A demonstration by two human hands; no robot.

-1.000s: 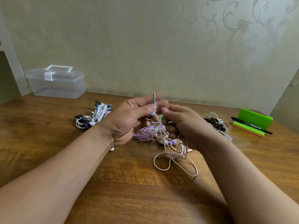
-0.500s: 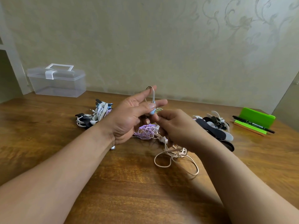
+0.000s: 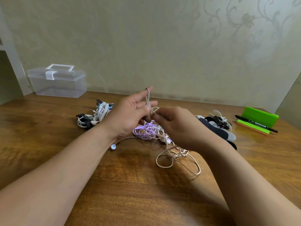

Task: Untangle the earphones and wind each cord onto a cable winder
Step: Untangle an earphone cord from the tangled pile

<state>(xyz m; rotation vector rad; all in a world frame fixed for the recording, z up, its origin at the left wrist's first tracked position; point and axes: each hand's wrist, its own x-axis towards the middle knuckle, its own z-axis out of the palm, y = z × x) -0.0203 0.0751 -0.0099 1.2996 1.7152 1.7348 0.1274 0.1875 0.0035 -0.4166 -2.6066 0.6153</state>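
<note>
- Above the middle of the wooden table [image 3: 146, 201], both hands work at a tangle of earphones [image 3: 146, 132]. Its lilac and pale pink cords are knotted together, and its bulk lies on the wood beneath the hands.
- The left hand [image 3: 128, 116] is raised with the forefinger pointing up and a thin cord [image 3: 147, 95] hooked over its tip. The thumb presses the same cord against the curled fingers below, a narrow pinch.
- The right hand [image 3: 179, 126] has its fingers curled. Thumb and forefinger pinch a small loop of that cord just beside the left thumb.
- Loose pink loops [image 3: 177, 160] trail on the table under the right wrist. One earbud [image 3: 113, 146] lies apart on its strand below the left wrist.
- These cords look light, limp and slightly rubbery, so they will likely snag on each other rather than slide.
- A hard pull would probably tighten the knots and strain the joints at the buds and plug.
- The best hold is likely close to a crossing, feeding a free end such as the earbud back through the loop.
- A heap of black and white cable winders [image 3: 218, 126] sits near the right hand. Sets that look already wound [image 3: 96, 116] lie to the left.
- A clear lidded box [image 3: 57, 82] stands at the far left, and a green stand [image 3: 259, 116] with a marker [image 3: 257, 126] at the far right.
</note>
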